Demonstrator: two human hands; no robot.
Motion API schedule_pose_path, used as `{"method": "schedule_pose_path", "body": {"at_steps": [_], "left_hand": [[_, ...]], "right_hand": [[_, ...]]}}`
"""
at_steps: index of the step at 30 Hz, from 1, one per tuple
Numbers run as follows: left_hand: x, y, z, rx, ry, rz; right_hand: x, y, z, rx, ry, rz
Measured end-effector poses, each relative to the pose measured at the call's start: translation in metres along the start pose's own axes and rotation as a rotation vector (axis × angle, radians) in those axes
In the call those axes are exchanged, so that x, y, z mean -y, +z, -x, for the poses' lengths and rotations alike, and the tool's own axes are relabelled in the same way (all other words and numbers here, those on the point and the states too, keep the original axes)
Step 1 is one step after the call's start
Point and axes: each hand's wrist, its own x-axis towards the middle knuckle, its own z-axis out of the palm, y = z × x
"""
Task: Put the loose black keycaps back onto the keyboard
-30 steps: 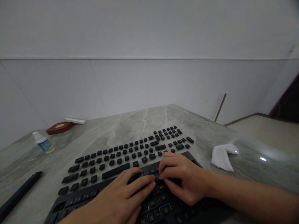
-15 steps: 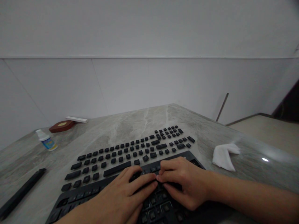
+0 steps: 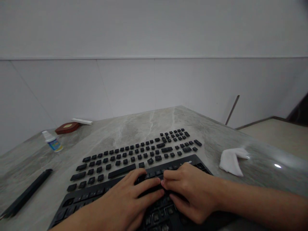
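Note:
A black computer keyboard lies at the bottom of the view, with bare square key sockets showing in its near middle part. My left hand rests across it, fingers stretched and slightly apart, fingertips near the middle of the upper key rows. From the right, my right hand meets those fingertips, its fingers curled and pressed down on the keyboard. Whatever lies under the right fingertips is hidden. Just beyond the keyboard, several rows of loose black keycaps lie on the marbled table, with a long bar keycap nearest.
To the left are a black strip-like piece, a small spray bottle and a reddish-brown box beside a white flat stick. On the right lies a folded white cloth. A pale wall stands behind the table.
The view has shifted slightly. My left fingers have spread a little and reach slightly further right; my right hand stays curled at nearly the same spot. The loose keycaps keep their layout.

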Motion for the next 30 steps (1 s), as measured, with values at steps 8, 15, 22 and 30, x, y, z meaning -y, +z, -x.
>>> {"method": "schedule_pose_path", "body": {"at_steps": [8, 15, 22, 30], "left_hand": [[0.004, 0.01, 0.004, -0.103, -0.036, -0.01], [0.006, 0.016, 0.007, -0.137, -0.034, 0.026], [0.003, 0.009, 0.004, -0.122, -0.037, -0.057], [0.006, 0.008, 0.006, -0.057, 0.024, -0.012]], "right_hand": [[-0.012, 0.009, -0.003, -0.41, -0.057, -0.02], [-0.012, 0.011, -0.002, -0.279, -0.024, -0.073], [-0.013, 0.012, -0.001, -0.274, 0.0, -0.094], [-0.013, 0.014, -0.001, -0.263, 0.007, -0.084]]}}
